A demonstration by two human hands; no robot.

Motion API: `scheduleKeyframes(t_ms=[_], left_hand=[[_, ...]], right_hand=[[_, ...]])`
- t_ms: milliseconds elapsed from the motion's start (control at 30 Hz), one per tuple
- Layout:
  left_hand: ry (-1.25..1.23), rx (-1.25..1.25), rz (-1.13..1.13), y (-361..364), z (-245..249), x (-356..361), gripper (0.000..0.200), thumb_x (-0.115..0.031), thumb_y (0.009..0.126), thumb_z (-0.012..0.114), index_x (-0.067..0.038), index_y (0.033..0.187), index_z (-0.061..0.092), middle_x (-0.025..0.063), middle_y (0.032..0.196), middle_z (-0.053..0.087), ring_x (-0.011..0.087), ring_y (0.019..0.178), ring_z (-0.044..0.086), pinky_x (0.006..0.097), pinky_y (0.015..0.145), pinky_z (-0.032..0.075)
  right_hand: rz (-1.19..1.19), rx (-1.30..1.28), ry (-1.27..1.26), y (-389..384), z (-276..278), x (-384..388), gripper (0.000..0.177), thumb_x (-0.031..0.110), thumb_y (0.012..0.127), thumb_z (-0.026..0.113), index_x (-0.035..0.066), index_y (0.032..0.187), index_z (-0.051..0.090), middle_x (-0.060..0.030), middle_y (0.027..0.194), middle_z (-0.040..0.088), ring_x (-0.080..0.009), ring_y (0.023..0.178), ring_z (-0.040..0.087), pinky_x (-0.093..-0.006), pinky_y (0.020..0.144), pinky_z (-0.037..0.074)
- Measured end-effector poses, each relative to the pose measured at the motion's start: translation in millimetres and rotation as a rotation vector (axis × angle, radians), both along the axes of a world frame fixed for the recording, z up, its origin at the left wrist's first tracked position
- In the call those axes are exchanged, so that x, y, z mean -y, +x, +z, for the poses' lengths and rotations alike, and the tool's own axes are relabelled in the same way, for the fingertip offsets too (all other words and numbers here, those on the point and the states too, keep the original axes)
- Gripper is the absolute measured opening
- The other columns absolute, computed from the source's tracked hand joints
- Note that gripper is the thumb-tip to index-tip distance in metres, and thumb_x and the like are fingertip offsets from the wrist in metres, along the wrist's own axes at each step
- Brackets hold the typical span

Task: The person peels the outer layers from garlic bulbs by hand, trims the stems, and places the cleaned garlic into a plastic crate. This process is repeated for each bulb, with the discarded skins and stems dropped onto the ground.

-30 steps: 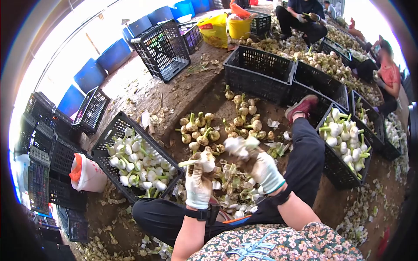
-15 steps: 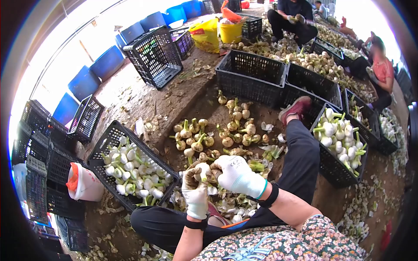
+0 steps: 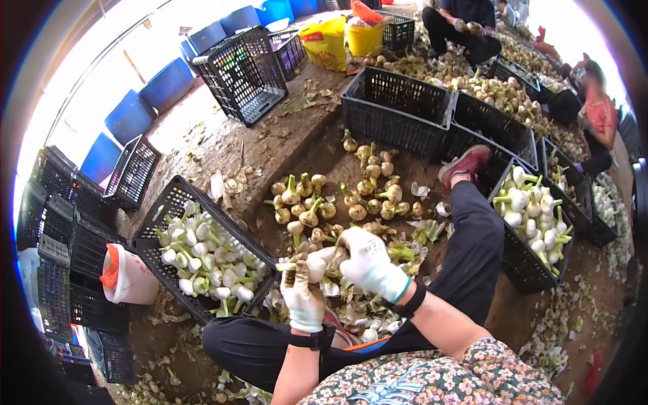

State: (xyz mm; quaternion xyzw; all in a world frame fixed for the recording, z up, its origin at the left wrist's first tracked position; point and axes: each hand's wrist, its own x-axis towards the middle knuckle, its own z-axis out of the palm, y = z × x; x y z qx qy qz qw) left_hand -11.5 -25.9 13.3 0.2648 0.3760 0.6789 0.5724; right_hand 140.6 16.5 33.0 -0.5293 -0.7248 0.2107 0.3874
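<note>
Bright daylight — dirt floor [image 3: 270, 145], blue barrels [image 3: 167, 82]

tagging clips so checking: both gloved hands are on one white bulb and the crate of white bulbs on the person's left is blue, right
No, that crate is black, not blue; the head view shows it. The rest stands: the gloved left hand and right hand both grip one white bulb.
</note>
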Motion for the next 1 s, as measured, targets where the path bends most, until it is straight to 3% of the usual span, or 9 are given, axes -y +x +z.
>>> scheduleKeyframes(t_ms=[200, 300, 400, 500, 667, 800, 900, 933, 1000], left_hand=[[0.005, 0.271, -0.048, -10, -14, -15, 0.046, -0.033, 0.097, 0.058, -0.005, 0.134, 0.053, 0.0142, 0.135, 0.056, 0.0311, 0.122, 0.055, 0.0456, 0.103, 0.046], [0.029, 0.549, -0.12, -21, -15, -25, 0.044, -0.038, 0.096, 0.056, -0.021, 0.137, 0.053, 0.0166, 0.136, 0.055, 0.0352, 0.116, 0.058, 0.0556, 0.093, 0.052], [-0.103, 0.791, -0.014, -67, -35, -47, 0.05, -0.038, 0.095, 0.059, -0.011, 0.135, 0.05, 0.0257, 0.131, 0.054, 0.0391, 0.112, 0.06, 0.0467, 0.086, 0.06], [0.168, 0.815, 0.181, -121, 12, -80, 0.058, -0.04, 0.092, 0.063, 0.003, 0.129, 0.051, 0.028, 0.133, 0.052, 0.0386, 0.119, 0.056, 0.0446, 0.092, 0.058], [0.362, 0.381, 0.132, -124, 48, -88, 0.058, -0.04, 0.095, 0.06, 0.003, 0.132, 0.051, 0.022, 0.127, 0.059, 0.0293, 0.121, 0.057, 0.0413, 0.105, 0.049], [-0.326, 0.438, 0.115, -51, -19, -64, 0.019, -0.026, 0.096, 0.06, -0.008, 0.105, 0.06, 0.0091, 0.094, 0.065, 0.0247, 0.092, 0.063, 0.0402, 0.083, 0.054], [-0.569, 0.196, 0.069, 0, -67, -50, 0.035, -0.021, 0.096, 0.061, -0.008, 0.127, 0.051, 0.0099, 0.114, 0.057, 0.0257, 0.104, 0.058, 0.0388, 0.09, 0.049], [-0.519, 0.083, -0.075, 7, -77, -44, 0.052, -0.018, 0.097, 0.062, -0.008, 0.143, 0.04, 0.0115, 0.129, 0.053, 0.0254, 0.117, 0.053, 0.0395, 0.096, 0.046], [-0.356, -0.195, -0.15, 20, -103, -42, 0.061, -0.017, 0.097, 0.062, -0.009, 0.15, 0.033, 0.0107, 0.141, 0.045, 0.0222, 0.123, 0.051, 0.0367, 0.101, 0.044]], right_hand=[[-0.113, 0.2, -0.419, 24, -52, -24, 0.024, 0.017, 0.074, 0.061, 0.004, 0.094, 0.061, -0.0186, 0.097, 0.063, -0.0377, 0.096, 0.061, -0.0441, 0.085, 0.049], [0.228, 0.542, -0.721, 32, -95, -7, 0.029, 0.024, 0.076, 0.061, 0.0, 0.089, 0.07, -0.0238, 0.093, 0.069, -0.0378, 0.093, 0.066, -0.0439, 0.087, 0.051], [0.45, 0.604, -0.846, 50, -132, 1, 0.032, 0.027, 0.079, 0.058, -0.002, 0.088, 0.07, -0.0265, 0.093, 0.068, -0.0395, 0.092, 0.067, -0.0453, 0.087, 0.051], [-0.212, 0.359, -0.556, 63, -189, -34, 0.028, 0.015, 0.079, 0.056, 0.001, 0.103, 0.06, -0.0253, 0.11, 0.062, -0.043, 0.105, 0.059, -0.0464, 0.091, 0.049], [-0.302, 0.21, -0.662, 59, -230, -100, 0.055, 0.016, 0.081, 0.063, 0.011, 0.135, 0.053, -0.0293, 0.127, 0.051, -0.0428, 0.112, 0.056, -0.046, 0.096, 0.047], [-0.237, -0.006, -0.846, 59, -268, -115, 0.044, 0.019, 0.075, 0.075, 0.008, 0.116, 0.061, -0.0255, 0.127, 0.057, -0.0389, 0.108, 0.061, -0.0427, 0.091, 0.05], [-0.157, -0.692, -0.812, 49, -250, -89, 0.043, 0.013, 0.079, 0.078, 0.006, 0.116, 0.057, -0.0137, 0.113, 0.064, -0.0271, 0.097, 0.065, -0.0386, 0.079, 0.055], [-0.109, -1.097, -0.824, 42, -219, -75, 0.047, 0.013, 0.081, 0.078, 0.006, 0.12, 0.054, -0.0114, 0.114, 0.064, -0.0254, 0.099, 0.065, -0.0389, 0.079, 0.056], [-0.01, -1.365, -0.911, 33, -163, -55, 0.051, 0.016, 0.084, 0.076, 0.007, 0.126, 0.049, -0.009, 0.117, 0.062, -0.0242, 0.102, 0.064, -0.0401, 0.079, 0.057]])
